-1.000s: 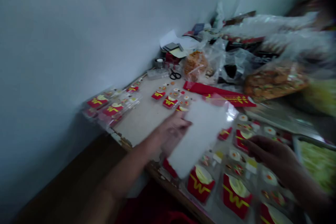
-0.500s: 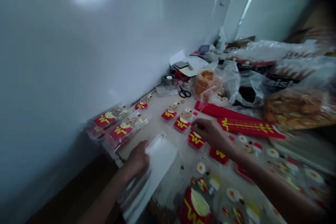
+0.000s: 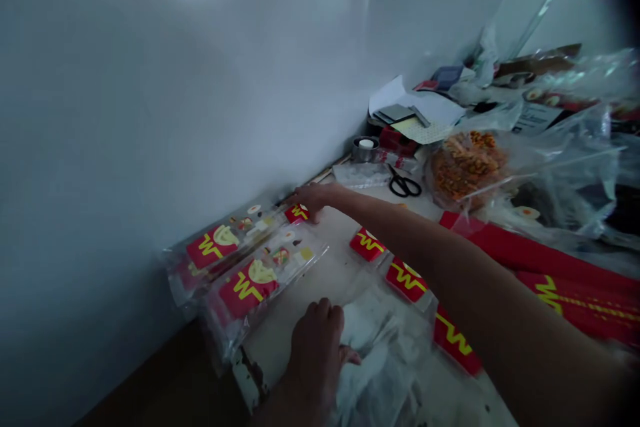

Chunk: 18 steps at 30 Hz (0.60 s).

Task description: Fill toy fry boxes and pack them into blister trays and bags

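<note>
My left hand (image 3: 320, 340) is closed on the edge of a crumpled, translucent plastic bag (image 3: 375, 340) near the front of the table. My right hand (image 3: 311, 197) reaches across to the wall side. Its fingers and thumb straddle a small flat red piece (image 3: 297, 213) with a yellow zigzag, which they partly cover. Close by lie two stacks of clear-bagged red pieces printed with fries, the nearer stack (image 3: 250, 287) and the farther stack (image 3: 213, 245). More loose red pieces (image 3: 407, 278) lie in a row, partly behind my right forearm.
Black scissors (image 3: 405, 183) and a tape roll (image 3: 366, 145) lie toward the back. Papers (image 3: 420, 113) stand beyond them. To the right are a bag of orange-brown bits (image 3: 467, 167) and long red printed strips (image 3: 575, 300). A white wall (image 3: 150, 93) borders the left side.
My right hand has moved left from the row of red pieces to the piece by the wall. The bag under my left hand has become crumpled, and the view has shifted left.
</note>
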Each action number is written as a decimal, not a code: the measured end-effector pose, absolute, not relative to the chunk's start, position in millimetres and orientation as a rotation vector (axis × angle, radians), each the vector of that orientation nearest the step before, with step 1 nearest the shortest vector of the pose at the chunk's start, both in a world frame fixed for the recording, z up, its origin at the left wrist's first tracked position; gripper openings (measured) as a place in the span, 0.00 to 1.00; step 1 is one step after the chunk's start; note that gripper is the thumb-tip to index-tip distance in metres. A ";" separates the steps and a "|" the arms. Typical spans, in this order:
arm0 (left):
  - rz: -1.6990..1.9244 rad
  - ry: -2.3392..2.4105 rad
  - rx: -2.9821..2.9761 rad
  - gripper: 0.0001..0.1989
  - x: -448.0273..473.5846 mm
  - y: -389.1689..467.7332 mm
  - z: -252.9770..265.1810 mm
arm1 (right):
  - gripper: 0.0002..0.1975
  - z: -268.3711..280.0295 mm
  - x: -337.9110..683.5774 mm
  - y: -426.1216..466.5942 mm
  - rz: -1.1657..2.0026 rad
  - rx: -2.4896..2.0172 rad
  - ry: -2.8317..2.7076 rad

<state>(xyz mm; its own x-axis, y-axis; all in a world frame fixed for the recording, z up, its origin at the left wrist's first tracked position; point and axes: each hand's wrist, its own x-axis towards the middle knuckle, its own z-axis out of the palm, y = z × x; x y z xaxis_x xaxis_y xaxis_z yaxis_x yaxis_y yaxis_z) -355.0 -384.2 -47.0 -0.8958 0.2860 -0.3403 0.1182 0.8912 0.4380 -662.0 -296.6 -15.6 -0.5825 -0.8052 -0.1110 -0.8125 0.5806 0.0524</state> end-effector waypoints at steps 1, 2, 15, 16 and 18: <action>0.623 2.625 0.279 0.18 -357.5 -384.2 -49.6 | 0.50 -17.4 -661.4 -294.7 0.143 -1.326 2.711; 0.675 2.602 0.257 0.21 -358.8 -384.7 -52.3 | 0.49 -17.9 -659.9 -291.9 0.138 -1.242 2.700; 0.681 2.629 0.494 0.04 -371.4 -399.2 -26.8 | 0.44 72.8 -586.7 -197.2 0.012 -0.437 3.132; 0.683 2.616 0.474 0.06 -373.6 -398.9 -24.0 | 0.44 82.3 -565.5 -182.7 0.004 -0.419 3.130; 0.661 2.554 0.421 0.08 -376.6 -393.6 -20.3 | 0.46 94.2 -515.2 -152.5 0.007 -0.434 3.088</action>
